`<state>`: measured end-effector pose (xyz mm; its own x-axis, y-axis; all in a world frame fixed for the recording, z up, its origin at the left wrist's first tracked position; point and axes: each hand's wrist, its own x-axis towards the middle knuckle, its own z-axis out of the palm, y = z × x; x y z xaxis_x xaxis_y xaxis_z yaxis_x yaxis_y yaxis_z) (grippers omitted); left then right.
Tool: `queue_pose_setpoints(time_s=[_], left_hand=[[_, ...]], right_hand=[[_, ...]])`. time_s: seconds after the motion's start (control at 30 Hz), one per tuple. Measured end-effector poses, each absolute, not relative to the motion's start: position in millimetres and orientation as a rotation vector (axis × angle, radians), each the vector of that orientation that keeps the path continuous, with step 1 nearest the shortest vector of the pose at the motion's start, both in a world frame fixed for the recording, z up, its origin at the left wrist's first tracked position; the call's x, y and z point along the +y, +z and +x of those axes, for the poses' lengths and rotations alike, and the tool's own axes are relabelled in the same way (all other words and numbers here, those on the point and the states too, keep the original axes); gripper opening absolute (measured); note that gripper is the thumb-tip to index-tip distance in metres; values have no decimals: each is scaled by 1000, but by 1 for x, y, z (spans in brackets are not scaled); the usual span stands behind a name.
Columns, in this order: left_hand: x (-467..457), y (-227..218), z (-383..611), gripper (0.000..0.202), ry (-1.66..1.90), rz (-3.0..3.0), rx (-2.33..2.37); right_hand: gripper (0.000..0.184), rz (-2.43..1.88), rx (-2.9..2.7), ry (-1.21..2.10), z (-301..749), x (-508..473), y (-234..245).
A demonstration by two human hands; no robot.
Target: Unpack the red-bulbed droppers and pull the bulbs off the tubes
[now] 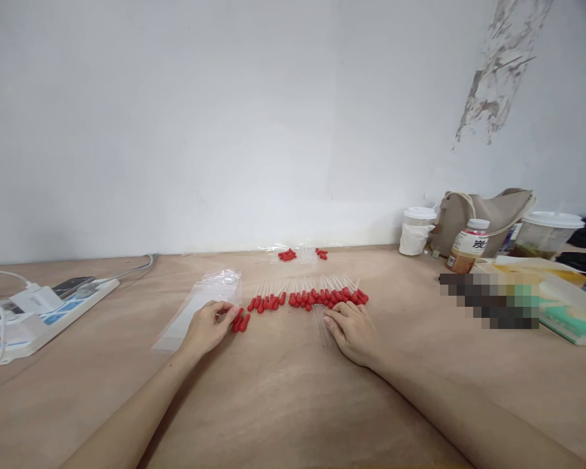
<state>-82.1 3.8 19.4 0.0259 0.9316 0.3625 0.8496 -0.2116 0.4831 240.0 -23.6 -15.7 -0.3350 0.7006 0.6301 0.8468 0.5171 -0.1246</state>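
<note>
A row of several clear droppers with red rubber bulbs point(312, 296) lies across the wooden table point(283, 391). My left hand point(209, 326) rests at the row's left end, fingers curled against a couple of red bulbs point(241, 320) and the edge of a clear plastic bag point(200, 306). My right hand point(352, 329) lies flat, fingers stretched toward the bulbs at the row's right part, beside a few bare clear tubes point(321, 322). A second small bag with red bulbs point(297, 255) sits by the wall.
At the left, a white power strip point(49, 312) with chargers and cables. At the right stand a lidded cup point(417, 230), a tea bottle point(467, 245), a beige bag point(488, 215), a plastic bowl point(547, 234) and boxes point(566, 306).
</note>
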Motion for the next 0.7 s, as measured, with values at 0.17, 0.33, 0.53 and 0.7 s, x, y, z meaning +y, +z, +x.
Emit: queue_pose_setpoints(time_s=[0.17,0.33,0.53,0.7], left_hand=[[6,20,-80,36,1005,2177,1940],[9,26,-51,26,940,2485,1771],[19,29,-16,31,818,2736,1771],[23,27,-5,29,741,2760,1880]], right_hand=[[33,-1290,-2037,-151,245,-20,-18],[35,-1282,-1995,-106,247,-18,-19],[36,-1257,-1934,-65,248,-15,-20],[35,-1302,-1913,-23,249,-14,-20]])
